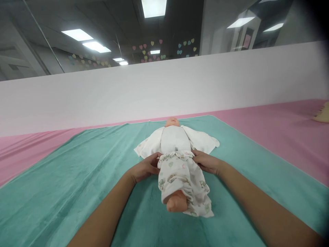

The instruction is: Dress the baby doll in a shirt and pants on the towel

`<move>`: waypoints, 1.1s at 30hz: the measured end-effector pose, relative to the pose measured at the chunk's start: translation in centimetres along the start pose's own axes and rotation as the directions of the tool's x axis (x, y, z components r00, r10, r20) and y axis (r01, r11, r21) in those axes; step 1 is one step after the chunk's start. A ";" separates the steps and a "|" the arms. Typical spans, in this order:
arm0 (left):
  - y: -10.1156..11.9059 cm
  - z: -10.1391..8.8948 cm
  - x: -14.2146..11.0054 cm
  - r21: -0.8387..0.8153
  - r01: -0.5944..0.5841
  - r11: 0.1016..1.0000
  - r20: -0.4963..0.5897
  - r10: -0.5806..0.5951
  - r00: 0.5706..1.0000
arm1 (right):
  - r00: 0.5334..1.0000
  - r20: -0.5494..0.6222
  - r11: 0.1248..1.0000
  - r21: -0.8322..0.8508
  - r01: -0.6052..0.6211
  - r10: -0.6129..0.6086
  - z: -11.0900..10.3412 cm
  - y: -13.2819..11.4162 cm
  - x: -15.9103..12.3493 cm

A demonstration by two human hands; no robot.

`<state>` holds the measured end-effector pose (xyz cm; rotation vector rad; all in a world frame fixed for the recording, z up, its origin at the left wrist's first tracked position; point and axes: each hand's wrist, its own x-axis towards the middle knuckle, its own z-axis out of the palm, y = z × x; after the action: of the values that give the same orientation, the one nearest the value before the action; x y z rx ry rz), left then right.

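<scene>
A baby doll lies on its back with its feet toward me, in a white top whose sleeves spread out to both sides. Patterned white pants cover its hips and legs, the gathered waistband reaching the top's lower edge. One bare foot pokes out of the left pant leg; the right leg's end lies flat with no foot showing. My left hand is closed on the left side of the pants near the waist. On the opposite side, my right hand grips the waistband, its fingertips partly hidden.
Beneath the doll is a teal blanket with soft folds, laid over a pink sheet. A low white wall with glass above it stands behind. At the far right edge sits a beige object, partly cut off.
</scene>
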<state>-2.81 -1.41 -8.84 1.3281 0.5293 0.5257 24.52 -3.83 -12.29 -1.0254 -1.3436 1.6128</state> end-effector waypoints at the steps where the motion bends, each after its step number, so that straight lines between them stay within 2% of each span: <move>1: 0.1 0.3 0.1 0.022 -0.010 1.000 -0.005 0.010 1.000 | 1.000 0.018 0.999 0.048 -0.003 0.002 0.0 -0.1 0.0; 7: 0.5 1.9 0.4 0.178 -0.071 0.981 -0.064 0.084 0.994 | 0.998 0.051 0.980 0.195 0.032 -0.043 0.1 -0.2 -0.1; 11: 0.2 2.6 0.7 0.398 -0.072 0.915 -0.153 0.143 0.978 | 0.998 0.054 0.976 0.217 0.030 -0.043 -0.2 0.1 0.0; 13: -0.1 2.8 1.0 0.537 -0.048 0.842 -0.245 0.210 0.947 | 0.999 0.037 0.978 0.207 0.027 -0.035 -0.3 0.1 -0.1; 15: -0.5 2.9 1.3 0.654 -0.013 0.757 -0.339 0.307 0.889 | 0.999 0.019 0.981 0.193 0.022 -0.026 -0.4 0.2 -0.1; 18: -0.9 2.3 1.8 0.708 0.039 0.705 -0.446 0.404 0.799 | 1.000 0.014 0.983 0.180 0.022 -0.025 -0.3 0.2 0.0; 20: -1.0 1.6 2.0 0.661 0.038 0.750 -0.481 0.384 0.788 | 0.999 0.020 0.982 0.188 0.031 -0.036 -0.3 0.2 0.0; 24: -1.5 0.3 2.1 0.387 -0.055 0.920 -0.455 0.243 0.856 | 0.998 0.016 0.980 0.193 0.055 -0.059 -0.1 0.4 0.3; 26: -1.7 0.1 2.1 0.210 -0.118 0.971 -0.422 0.199 0.884 | 0.997 -0.012 0.980 0.183 0.078 -0.077 -0.1 0.6 0.5; 30: -1.7 0.4 1.9 -0.012 -0.192 0.981 -0.370 0.174 0.912 | 0.993 -0.079 0.988 0.120 0.099 -0.090 -0.3 1.0 0.7; 33: -1.7 0.5 2.0 -0.053 -0.175 0.983 -0.394 0.140 0.908 | 0.992 -0.087 0.992 0.067 0.102 -0.096 -0.5 1.0 0.8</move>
<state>-0.85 -0.80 -10.52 1.1918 0.7195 0.9498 24.62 -3.03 -13.43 -0.9578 -1.2529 1.5164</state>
